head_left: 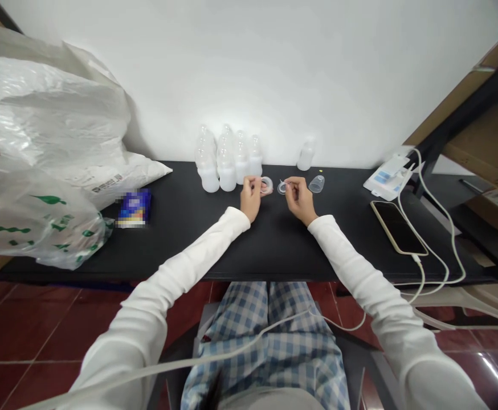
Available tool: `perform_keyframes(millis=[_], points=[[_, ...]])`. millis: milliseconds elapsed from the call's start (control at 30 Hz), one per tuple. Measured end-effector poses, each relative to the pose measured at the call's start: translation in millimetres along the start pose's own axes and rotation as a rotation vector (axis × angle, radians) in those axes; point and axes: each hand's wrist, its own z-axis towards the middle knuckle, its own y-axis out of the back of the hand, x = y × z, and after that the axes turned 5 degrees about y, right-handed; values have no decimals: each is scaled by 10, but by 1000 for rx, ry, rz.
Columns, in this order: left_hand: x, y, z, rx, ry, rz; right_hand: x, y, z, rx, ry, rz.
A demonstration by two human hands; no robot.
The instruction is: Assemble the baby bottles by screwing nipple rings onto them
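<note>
Over the black table, my left hand (pixel 251 198) is closed on a white bottle collar ring (pixel 266 184). To its right, my right hand (pixel 300 199) pinches a small translucent round piece (pixel 282 187), possibly a bottle teat; its exact kind is too small to make out. The two parts are apart. A clear bottle cap (pixel 317 183) lies on its side just right of my right hand. Behind it an open-topped-looking white baby bottle (pixel 306 156) stands by the wall. Several capped baby bottles (pixel 227 168) stand grouped behind my left hand.
Plastic bags (pixel 52 114) bulge over the table's left end, beside a blue packet (pixel 134 208). At right lie a phone (pixel 398 228) with a white cable (pixel 445 216) and a white power strip (pixel 388 176). A tiny yellow piece (pixel 321 171) sits near the cap.
</note>
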Motion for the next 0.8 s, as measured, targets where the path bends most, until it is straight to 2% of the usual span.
perform_keyframes(millis=[67, 133, 233, 433, 600, 800], points=[[22, -159, -9, 12, 80, -55, 15, 15, -3, -16, 43, -8], [4, -222, -14, 62, 115, -51, 24, 29, -5, -14, 70, -4], [-38, -202, -28, 113, 102, -21, 39, 43, -9, 28, 72, 4], [-76, -123, -58, 117, 45, 60, 55, 29, 10, 153, 9, -94], [-104, -125, -75, 154, 70, -7, 14, -3, 39, 126, -34, -114], [-54, -140, -57, 189, 121, -61, -64, -4, 51, 84, -138, -5]])
